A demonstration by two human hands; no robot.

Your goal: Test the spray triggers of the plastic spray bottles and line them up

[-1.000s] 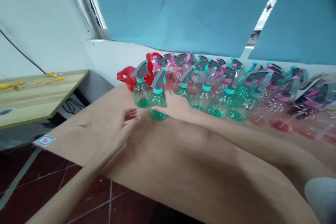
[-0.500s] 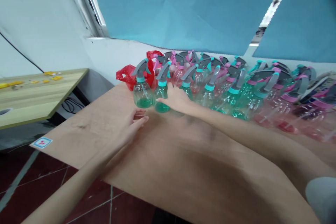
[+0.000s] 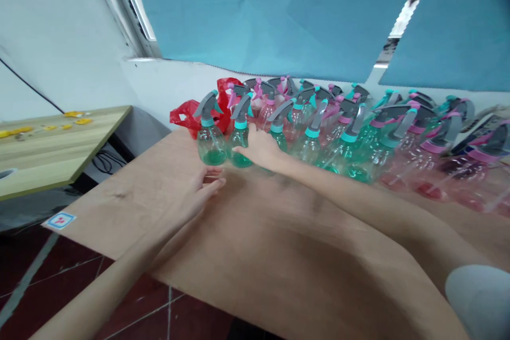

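Observation:
My right hand (image 3: 263,149) is closed around the right side of a green spray bottle (image 3: 236,155), its thumb across the front of the clear body. This bottle stands upright on the wooden table (image 3: 247,244), with a turquoise collar and a grey trigger head. Just left of it is a similar green spray bottle (image 3: 211,146), untouched. My left hand (image 3: 205,186) hovers low over the table in front of that one, fingers loosely curled and apart, holding nothing. Another green spray bottle (image 3: 278,130) is partly hidden behind my right hand.
Several green and pink spray bottles (image 3: 348,141) stand crowded in rows to the right, along the wall. A red plastic bag (image 3: 187,114) lies behind the leftmost bottles. A second table (image 3: 79,143) with small yellow pieces is at the left. A sticker (image 3: 59,220) marks the table's corner.
The view has shifted slightly, so the bottles appear a little further left. Both hands keep nearly the same pose, and the right stays at the same bottle.

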